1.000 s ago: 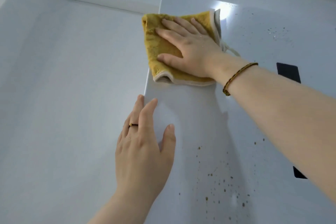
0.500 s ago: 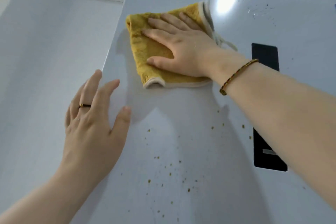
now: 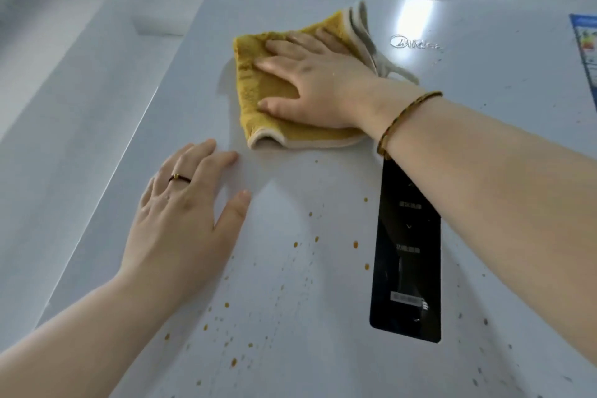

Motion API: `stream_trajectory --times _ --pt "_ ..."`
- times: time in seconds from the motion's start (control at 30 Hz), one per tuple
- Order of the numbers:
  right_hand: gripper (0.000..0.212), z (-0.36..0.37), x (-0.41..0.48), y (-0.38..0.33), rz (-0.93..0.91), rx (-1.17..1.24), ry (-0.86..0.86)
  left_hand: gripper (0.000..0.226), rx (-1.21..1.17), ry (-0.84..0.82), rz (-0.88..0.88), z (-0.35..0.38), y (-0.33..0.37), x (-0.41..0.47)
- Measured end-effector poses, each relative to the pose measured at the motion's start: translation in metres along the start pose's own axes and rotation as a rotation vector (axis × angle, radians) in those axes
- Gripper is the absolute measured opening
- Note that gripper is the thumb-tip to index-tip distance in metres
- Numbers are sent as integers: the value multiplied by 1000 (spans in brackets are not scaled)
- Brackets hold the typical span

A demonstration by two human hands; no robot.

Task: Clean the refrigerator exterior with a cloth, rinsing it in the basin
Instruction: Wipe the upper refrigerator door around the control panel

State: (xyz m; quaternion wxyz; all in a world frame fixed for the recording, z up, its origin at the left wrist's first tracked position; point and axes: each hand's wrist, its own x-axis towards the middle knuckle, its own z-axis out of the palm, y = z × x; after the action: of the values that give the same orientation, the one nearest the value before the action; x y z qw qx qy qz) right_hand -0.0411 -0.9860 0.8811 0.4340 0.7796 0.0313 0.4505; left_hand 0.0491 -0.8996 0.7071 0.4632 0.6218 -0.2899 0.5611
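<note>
White wall and a shallow recess sit left in the head view; the rest is the refrigerator door (image 3: 290, 284), pale grey and glossy. The cloth (image 3: 258, 100) is high on the door, left of the logo (image 3: 415, 43), flat on the panel. The right hand (image 3: 323, 84) lies on top of it, fingers (image 3: 274, 66) straight and spread, pressing rather than gripping, and pointing toward the door's left edge. Key relation: the brown spots (image 3: 295, 244) lie down the door from the cloth, on the thumb side of that hand, not ahead of the fingertips. My read is that the next stroke should go downward, and the right hand is the nearer one. The left hand (image 3: 184, 220) is flat on the door just below-left of the cloth, apart from it, fingers straight, holding nothing. The black control panel (image 3: 407, 252) borders the spots on the right. The cloth is mustard plush with cream trim, folded to a rough square with no strong long axis. Its loose layers fan out at upper right and its lower corner is arched off the door. The basin is not in view.
</note>
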Motion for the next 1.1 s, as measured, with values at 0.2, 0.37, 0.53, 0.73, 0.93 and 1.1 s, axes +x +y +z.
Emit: stream_trajectory --times 0.2,0.37,0.53,0.73,0.93,1.1 --pt "63 -15 16 61 510 -2 78 78 -1 12 28 1 -8 1" --pt "65 -10 20 30 567 2 64 79 -12 13 29 1 -8 2" --pt "65 4 -15 -7 12 -32 -11 81 -2 21 14 1 -5 1" --pt "64 -9 -28 35 468 -6 5 72 -30 8 9 -2 -4 0" --pt "88 10 -87 -29 -85 -86 -69 84 -22 -13 16 -3 -6 3" --pt "71 -9 -54 40 399 -92 -46 68 -43 -19 18 -5 -3 1"
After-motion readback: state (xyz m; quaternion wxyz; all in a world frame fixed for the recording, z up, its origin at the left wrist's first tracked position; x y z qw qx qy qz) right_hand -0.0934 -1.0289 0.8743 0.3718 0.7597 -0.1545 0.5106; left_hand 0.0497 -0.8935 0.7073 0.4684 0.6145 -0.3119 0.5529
